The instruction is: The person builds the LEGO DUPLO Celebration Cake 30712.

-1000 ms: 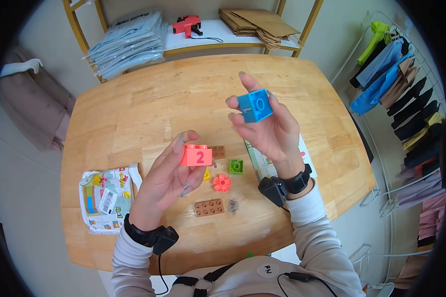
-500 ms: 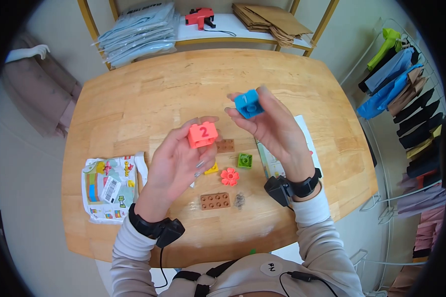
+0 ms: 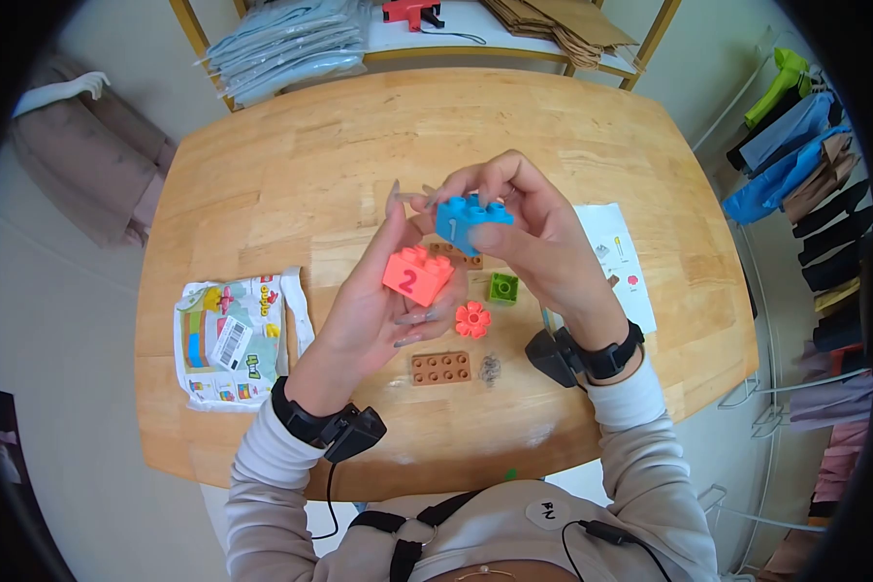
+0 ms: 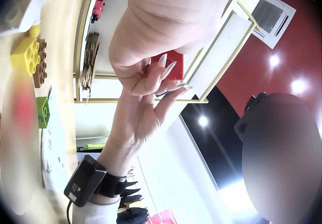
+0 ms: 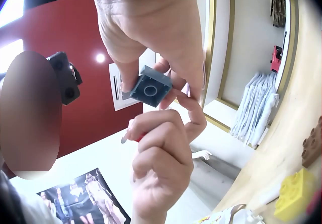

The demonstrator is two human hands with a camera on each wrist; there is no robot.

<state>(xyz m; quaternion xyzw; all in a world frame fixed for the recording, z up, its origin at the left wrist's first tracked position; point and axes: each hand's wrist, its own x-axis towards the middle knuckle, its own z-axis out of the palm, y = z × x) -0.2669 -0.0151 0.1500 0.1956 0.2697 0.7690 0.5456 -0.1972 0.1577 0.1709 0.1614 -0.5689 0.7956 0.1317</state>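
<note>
My left hand [image 3: 351, 320] holds a coral toy building brick [image 3: 409, 281] marked "2", studs up, above the table. Beside and slightly beyond it, my right hand [image 3: 558, 242] grips a blue brick [image 3: 453, 225] marked "1" between thumb and fingers. Its studs face up in the head view, and the hollow underside of the blue brick [image 5: 151, 89] shows in the right wrist view. The two bricks are close together but separate. Curled fingers hide most of the coral brick [image 4: 173, 68] in the left wrist view.
Below the hands lie a brown studded plate [image 3: 441, 369], a coral flower piece [image 3: 472, 320], a green brick [image 3: 503, 288] and a second brown plate [image 3: 469, 260]. A yellow brick [image 4: 25, 54] shows in the wrist views. A printed package [image 3: 204, 383] lies left, a printed sheet [image 3: 623, 254] right.
The right hand has come down and left toward the left hand, turning the blue brick from underside showing to studs up. The coral brick has tilted and moved slightly right.
</note>
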